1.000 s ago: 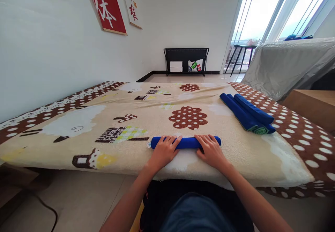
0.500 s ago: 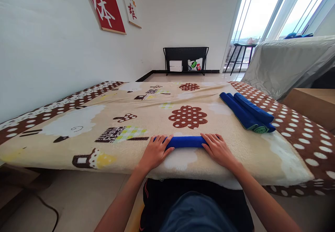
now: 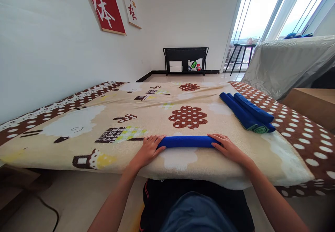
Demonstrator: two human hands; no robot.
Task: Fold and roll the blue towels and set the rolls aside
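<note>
A rolled blue towel point(image 3: 190, 141) lies crosswise near the front edge of the patterned blanket point(image 3: 154, 120). My left hand point(image 3: 150, 148) is closed round its left end, fingers over the top and thumb on the near side. At the right end, my right hand point(image 3: 226, 146) grips it the same way, with the fingertips resting on top. Between the two hands the middle of the roll shows bare. Both palms and the undersides of the fingers are hidden.
Several rolled blue towels point(image 3: 247, 114), one with a green inner side, lie at the blanket's right. A cardboard box point(image 3: 309, 102) and a sheet-covered piece of furniture point(image 3: 290, 60) stand beyond. A black rack point(image 3: 186, 54) is against the back wall; a stool point(image 3: 240, 55) stands by the window.
My hands have slid apart along the towel roll, the left one leftward and the right one rightward, onto its ends. More of its middle shows. The other rolls have not moved.
</note>
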